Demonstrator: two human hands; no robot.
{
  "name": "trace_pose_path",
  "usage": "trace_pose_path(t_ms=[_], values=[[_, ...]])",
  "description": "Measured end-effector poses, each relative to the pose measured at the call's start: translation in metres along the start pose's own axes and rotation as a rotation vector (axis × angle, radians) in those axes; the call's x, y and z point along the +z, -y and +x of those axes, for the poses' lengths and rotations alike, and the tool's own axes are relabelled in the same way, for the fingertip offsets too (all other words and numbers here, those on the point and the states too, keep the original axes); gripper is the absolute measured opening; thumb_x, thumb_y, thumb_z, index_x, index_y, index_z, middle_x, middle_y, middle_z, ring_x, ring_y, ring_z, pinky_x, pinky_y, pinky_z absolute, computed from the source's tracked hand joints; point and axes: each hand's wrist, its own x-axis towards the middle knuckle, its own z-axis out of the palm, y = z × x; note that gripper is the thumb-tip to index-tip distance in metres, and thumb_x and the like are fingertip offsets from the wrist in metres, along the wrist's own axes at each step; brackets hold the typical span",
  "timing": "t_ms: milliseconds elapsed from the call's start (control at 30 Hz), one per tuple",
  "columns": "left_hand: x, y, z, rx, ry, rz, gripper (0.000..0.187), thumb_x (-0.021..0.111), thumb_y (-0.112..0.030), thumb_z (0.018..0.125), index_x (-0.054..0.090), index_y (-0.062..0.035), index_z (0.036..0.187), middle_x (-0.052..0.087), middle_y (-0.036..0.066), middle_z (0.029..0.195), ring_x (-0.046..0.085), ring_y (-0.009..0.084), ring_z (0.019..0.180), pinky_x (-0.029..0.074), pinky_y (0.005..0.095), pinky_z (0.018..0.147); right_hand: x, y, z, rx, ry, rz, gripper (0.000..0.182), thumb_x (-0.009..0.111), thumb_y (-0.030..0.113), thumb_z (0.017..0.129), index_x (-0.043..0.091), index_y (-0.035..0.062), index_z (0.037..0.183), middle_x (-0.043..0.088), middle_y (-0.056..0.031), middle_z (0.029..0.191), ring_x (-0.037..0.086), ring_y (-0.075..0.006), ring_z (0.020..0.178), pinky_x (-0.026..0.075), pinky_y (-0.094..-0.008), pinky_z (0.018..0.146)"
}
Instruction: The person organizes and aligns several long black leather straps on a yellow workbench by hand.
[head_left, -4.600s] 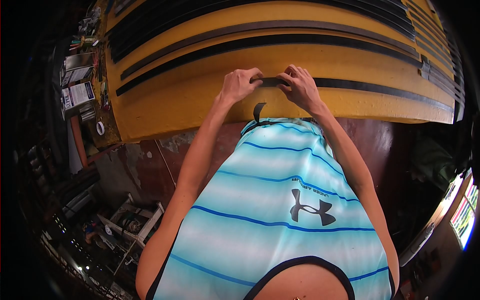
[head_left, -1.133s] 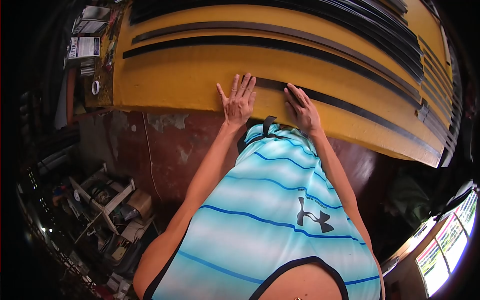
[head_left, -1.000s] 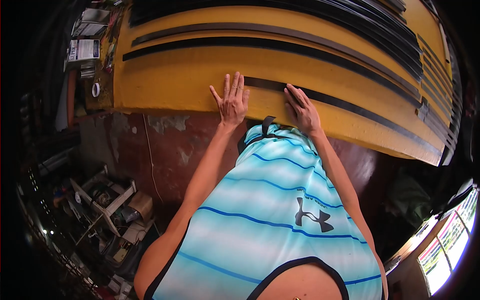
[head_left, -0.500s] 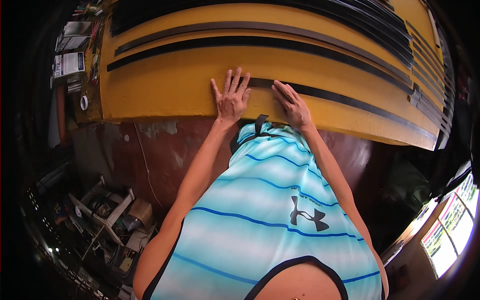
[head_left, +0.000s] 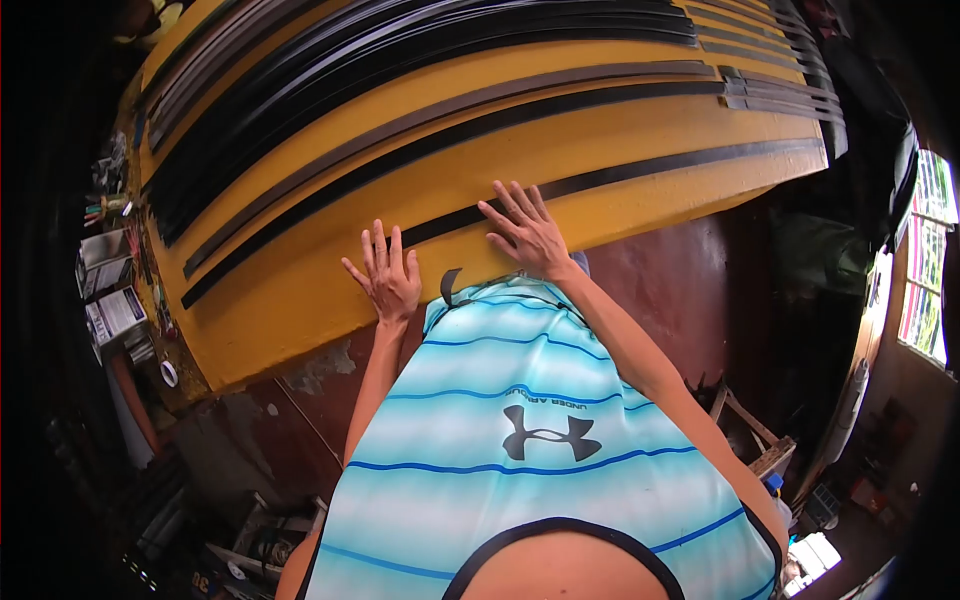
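Across the front of the yellow tabletop [head_left: 290,330] lies a long black belt-like strip [head_left: 650,174]. My left hand [head_left: 390,282] rests flat with fingers spread at the strip's left end, fingertips against or just over it. To the right, my right hand [head_left: 532,238] is also laid flat, its spread fingers covering part of the strip. Neither hand is wrapped round anything. A short dark strap end [head_left: 450,288] sticks up at my waist between the hands, by the table edge.
Farther back lie another black strip [head_left: 450,130], a brown strip [head_left: 480,95] and a thick bundle of black strips [head_left: 400,65]. Several strip ends [head_left: 785,95] overhang the right edge. A tape roll [head_left: 169,374] and boxes [head_left: 117,318] sit at the left end.
My view has turned toward the right, so the table appears tilted. My right hand has moved right along the strip, apart from the left, and its fingers have spread.
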Motion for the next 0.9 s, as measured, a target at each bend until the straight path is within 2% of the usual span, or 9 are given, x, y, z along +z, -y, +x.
trace_pose_path(t_ms=[167, 333, 467, 500, 567, 633, 700, 833, 900], values=[[-0.007, -0.037, 0.039, 0.265, -0.024, -0.192, 0.033, 0.069, -0.016, 0.091, 0.068, -0.0092, 0.123, 0.060, 0.008, 0.138, 0.047, 0.0289, 0.136, 0.026, 0.0517, 0.120, -0.016, -0.046, -0.035, 0.252, -0.018, -0.036, 0.059, 0.050, 0.044, 0.104, 0.038, 0.0235, 0.159, 0.019, -0.0061, 0.170, 0.017, -0.0288, 0.157, 0.009, -0.0469, 0.127], [0.009, -0.093, 0.083, 0.514, 0.095, -0.332, 0.041, 0.074, -0.015, 0.087, 0.067, -0.0048, 0.125, 0.062, 0.013, 0.132, 0.055, 0.0310, 0.123, 0.039, 0.0461, 0.105, -0.032, -0.079, -0.050, 0.626, -0.184, -0.043, 0.064, 0.049, 0.044, 0.104, 0.034, 0.0162, 0.160, 0.017, -0.0105, 0.170, 0.015, -0.0316, 0.157, 0.008, -0.0462, 0.127], [0.020, -0.123, 0.099, 0.586, 0.125, -0.263, 0.050, 0.077, -0.020, 0.084, 0.061, -0.0079, 0.130, 0.060, 0.011, 0.118, 0.057, 0.0282, 0.112, 0.040, 0.0446, 0.098, -0.057, -0.075, -0.053, 0.686, -0.377, 0.162, 0.055, 0.060, 0.025, 0.101, 0.047, 0.0086, 0.152, 0.035, -0.0154, 0.163, 0.039, -0.0342, 0.147, 0.031, -0.0448, 0.121], [0.022, -0.127, 0.100, 0.547, 0.184, -0.258, 0.050, 0.078, -0.020, 0.083, 0.062, -0.0079, 0.129, 0.060, 0.011, 0.114, 0.057, 0.0280, 0.109, 0.040, 0.0448, 0.097, -0.060, -0.071, -0.051, 0.641, -0.468, 0.098, 0.042, 0.062, 0.019, 0.098, 0.059, 0.0034, 0.137, 0.059, -0.0170, 0.143, 0.063, -0.0327, 0.122, 0.050, -0.0398, 0.103], [0.022, -0.130, 0.105, 0.504, 0.257, -0.275, 0.046, 0.078, -0.017, 0.080, 0.064, -0.0076, 0.123, 0.058, 0.010, 0.105, 0.057, 0.0280, 0.103, 0.041, 0.0445, 0.091, -0.069, -0.059, -0.049, 0.937, -0.308, 0.507, 0.036, 0.064, 0.022, 0.098, 0.065, 0.0002, 0.126, 0.072, -0.0132, 0.117, 0.072, -0.0258, 0.095, 0.057, -0.0343, 0.085], [0.018, -0.132, 0.109, 0.519, 0.275, -0.264, 0.042, 0.078, -0.017, 0.080, 0.064, -0.0076, 0.119, 0.058, 0.010, 0.105, 0.058, 0.0279, 0.102, 0.042, 0.0438, 0.090, -0.053, -0.050, -0.044, 1.012, -0.300, 0.785, 0.034, 0.065, 0.027, 0.100, 0.067, -0.0020, 0.116, 0.074, -0.0099, 0.101, 0.070, -0.0191, 0.080, 0.057, -0.0308, 0.072], [0.015, -0.132, 0.111, 0.573, 0.269, -0.248, 0.038, 0.079, -0.015, 0.081, 0.066, -0.0063, 0.115, 0.059, 0.011, 0.108, 0.061, 0.0307, 0.101, 0.049, 0.0430, 0.083, -0.047, -0.039, -0.035, 1.150, -0.197, 1.414, 0.038, 0.063, 0.034, 0.102, 0.067, -0.0024, 0.111, 0.072, -0.0108, 0.101, 0.070, -0.0170, 0.084, 0.058, -0.0295, 0.074], [-0.008, -0.138, 0.107, 0.429, 0.359, -0.374, 0.040, 0.079, -0.014, 0.082, 0.062, -0.0043, 0.116, 0.061, 0.013, 0.111, 0.066, 0.0356, 0.100, 0.055, 0.0423, 0.083, -0.058, -0.033, -0.010, 1.219, -0.179, 1.734, 0.037, 0.064, 0.034, 0.102, 0.063, -0.0014, 0.114, 0.071, -0.0096, 0.101, 0.070, -0.0183, 0.089, 0.060, -0.0326, 0.084], [-0.013, -0.134, 0.105, 0.453, 0.354, -0.357, 0.040, 0.079, -0.014, 0.082, 0.062, -0.0045, 0.117, 0.063, 0.014, 0.112, 0.066, 0.0357, 0.099, 0.055, 0.0420, 0.083, -0.063, -0.040, -0.005, 1.122, -0.323, 1.845, 0.028, 0.066, 0.025, 0.102, 0.062, -0.0002, 0.113, 0.072, -0.0108, 0.106, 0.071, -0.0197, 0.094, 0.061, -0.0346, 0.088]])
